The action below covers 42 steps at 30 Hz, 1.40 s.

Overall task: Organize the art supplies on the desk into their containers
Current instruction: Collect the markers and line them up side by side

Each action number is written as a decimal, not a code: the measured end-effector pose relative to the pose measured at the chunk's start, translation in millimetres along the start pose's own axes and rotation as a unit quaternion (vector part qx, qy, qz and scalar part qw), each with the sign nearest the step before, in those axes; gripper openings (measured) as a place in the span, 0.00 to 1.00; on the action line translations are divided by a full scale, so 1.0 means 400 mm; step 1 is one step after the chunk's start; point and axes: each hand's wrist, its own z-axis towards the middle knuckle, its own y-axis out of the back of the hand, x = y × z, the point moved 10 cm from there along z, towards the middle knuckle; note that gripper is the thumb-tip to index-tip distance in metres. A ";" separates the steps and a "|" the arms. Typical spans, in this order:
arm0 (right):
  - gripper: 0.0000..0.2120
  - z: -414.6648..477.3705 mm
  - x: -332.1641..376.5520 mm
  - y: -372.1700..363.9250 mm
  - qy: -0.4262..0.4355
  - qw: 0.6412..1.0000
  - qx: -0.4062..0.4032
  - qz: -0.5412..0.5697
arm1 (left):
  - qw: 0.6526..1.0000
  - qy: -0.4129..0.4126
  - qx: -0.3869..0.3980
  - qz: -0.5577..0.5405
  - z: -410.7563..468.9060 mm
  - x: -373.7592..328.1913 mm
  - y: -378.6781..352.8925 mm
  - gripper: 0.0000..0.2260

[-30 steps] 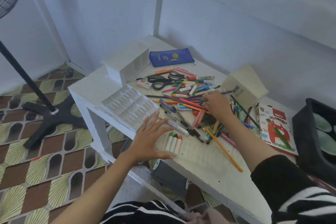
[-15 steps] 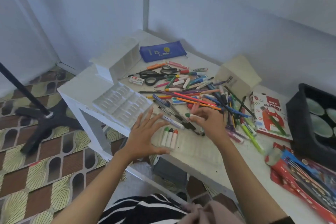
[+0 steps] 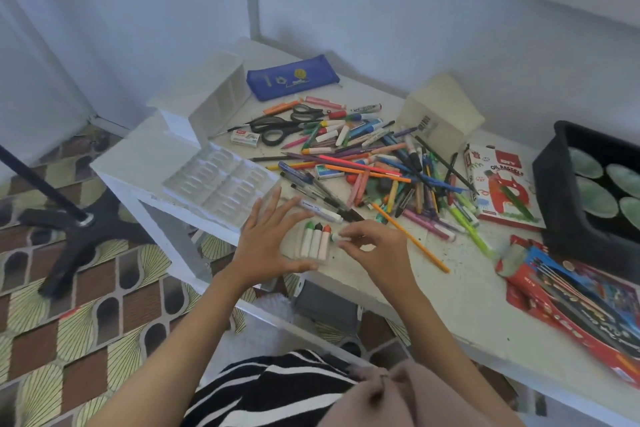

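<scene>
On the floor at far left we see a black star-footed fan stand. At the left corner of the white desk lies a white moulded plastic tray. Just right of it, at the near edge, the left hand lies flat with straight, spread fingers, gripping nothing, beside a clear ridged pastel tray. In that tray we count three white-wrapped oil pastels side by side, tipped green, black and red. Just beside them, the right hand pinches a fourth white-wrapped, green-tipped pastel between thumb and fingertips. Behind, a loose heap of coloured pens and pencils covers the desk's middle. A black bin stands at the right edge.
</scene>
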 end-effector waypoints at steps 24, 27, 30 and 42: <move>0.05 0.160 -0.088 0.038 -0.079 0.980 0.093 -0.158 | 1.000 -0.008 0.001 -0.015 -0.004 0.005 -0.006 0.37; 0.07 0.265 -0.127 0.104 -0.068 0.963 0.081 -0.248 | 1.000 -0.007 -0.002 -0.015 -0.003 0.011 -0.011 0.37; 0.10 0.359 -0.168 0.127 -0.061 0.928 0.087 -0.356 | 1.000 -0.005 0.004 -0.007 -0.001 0.013 -0.017 0.38; 0.15 0.439 -0.231 0.056 -0.058 0.801 0.179 -0.569 | 1.000 -0.008 -0.003 -0.010 -0.002 0.010 -0.011 0.37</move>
